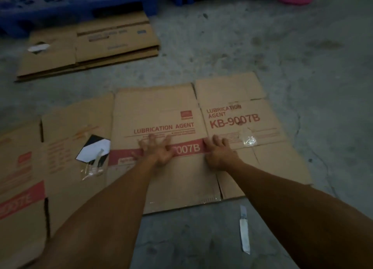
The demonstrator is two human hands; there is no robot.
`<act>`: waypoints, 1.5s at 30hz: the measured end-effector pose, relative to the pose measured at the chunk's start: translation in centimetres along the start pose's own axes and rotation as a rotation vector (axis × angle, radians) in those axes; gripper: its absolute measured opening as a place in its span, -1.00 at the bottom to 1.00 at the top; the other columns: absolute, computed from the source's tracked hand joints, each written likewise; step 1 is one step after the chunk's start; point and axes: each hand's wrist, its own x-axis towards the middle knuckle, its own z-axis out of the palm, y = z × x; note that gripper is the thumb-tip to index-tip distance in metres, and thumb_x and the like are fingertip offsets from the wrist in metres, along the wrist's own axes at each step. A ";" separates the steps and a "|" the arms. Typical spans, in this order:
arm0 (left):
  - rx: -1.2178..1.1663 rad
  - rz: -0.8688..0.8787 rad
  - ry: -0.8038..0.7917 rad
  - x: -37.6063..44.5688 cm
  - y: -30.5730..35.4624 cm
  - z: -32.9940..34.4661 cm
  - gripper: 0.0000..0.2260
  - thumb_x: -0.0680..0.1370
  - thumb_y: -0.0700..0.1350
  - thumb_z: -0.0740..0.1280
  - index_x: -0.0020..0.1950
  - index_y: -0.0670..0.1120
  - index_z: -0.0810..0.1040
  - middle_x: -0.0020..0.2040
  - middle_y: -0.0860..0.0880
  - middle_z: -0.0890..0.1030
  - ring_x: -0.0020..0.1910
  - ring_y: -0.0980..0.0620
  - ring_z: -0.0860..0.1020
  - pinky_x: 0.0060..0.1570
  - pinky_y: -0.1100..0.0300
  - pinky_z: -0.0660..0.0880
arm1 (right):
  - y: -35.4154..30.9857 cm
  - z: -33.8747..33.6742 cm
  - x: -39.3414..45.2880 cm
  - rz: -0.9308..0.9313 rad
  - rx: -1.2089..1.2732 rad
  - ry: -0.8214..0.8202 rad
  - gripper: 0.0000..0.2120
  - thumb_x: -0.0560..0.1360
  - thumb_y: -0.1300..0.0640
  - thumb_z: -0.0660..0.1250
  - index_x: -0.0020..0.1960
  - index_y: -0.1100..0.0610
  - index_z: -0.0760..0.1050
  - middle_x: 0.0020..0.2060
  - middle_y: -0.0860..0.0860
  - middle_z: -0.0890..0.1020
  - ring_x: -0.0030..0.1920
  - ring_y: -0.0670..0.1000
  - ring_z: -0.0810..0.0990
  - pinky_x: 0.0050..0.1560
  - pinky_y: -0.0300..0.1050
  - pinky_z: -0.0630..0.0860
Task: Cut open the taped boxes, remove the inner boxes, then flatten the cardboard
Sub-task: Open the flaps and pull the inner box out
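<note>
Your left hand (159, 153) and right hand (219, 154) pressed flat, fingers spread wide and gripping nothing, on the flattened box (181, 180) lying on the floor (282, 56) beneath them.

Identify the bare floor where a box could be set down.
Free: concrete right of the flattened box, and the strip between it and the cardboard stack. Crowded: under the left hand and right hand, and near the knife.
</note>
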 end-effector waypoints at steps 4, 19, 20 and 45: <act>0.052 -0.041 0.037 -0.3 0.6 2.1 -0.22 0.48 0.44 0.17 0.52 0.39 -0.28 0.55 -0.07 -0.46 0.49 -0.36 -0.41 0.33 -0.53 -0.26 | 0.2 0.7 1.6 0.031 -0.128 -0.005 -0.33 0.61 -0.04 0.12 0.59 -0.21 -0.17 0.60 -0.07 -0.21 0.59 0.19 -0.22 0.44 0.43 0.10; 0.017 0.034 0.039 -3.4 2.1 1.8 -0.28 0.59 0.14 0.21 0.62 0.18 -0.17 0.60 -0.11 -0.32 0.57 -0.22 -0.29 0.45 -0.38 -0.21 | 5.9 4.6 -9.0 0.897 0.716 0.561 -0.59 0.45 0.00 0.40 0.23 0.08 0.39 0.34 0.19 0.30 0.31 0.28 0.31 0.26 0.12 0.36; 0.014 0.043 0.014 -3.7 2.7 1.6 -0.28 0.58 0.09 0.24 0.62 0.18 -0.13 0.61 -0.10 -0.30 0.57 -0.23 -0.27 0.45 -0.39 -0.18 | 6.3 4.0 -9.3 1.008 0.822 0.561 -0.56 0.44 0.05 0.41 0.26 0.10 0.37 0.36 0.21 0.27 0.32 0.29 0.31 0.27 0.12 0.36; -1.334 -0.889 0.575 -9.9 3.3 2.7 0.02 0.24 0.28 0.48 0.49 -0.22 0.16 0.47 -0.26 0.26 0.41 -0.36 0.29 0.40 -0.27 0.24 | 3.4 -3.5 -8.8 0.418 2.165 0.323 -0.63 0.63 0.16 0.26 0.42 0.15 0.32 0.35 0.24 0.44 0.37 0.28 0.43 0.23 0.36 0.49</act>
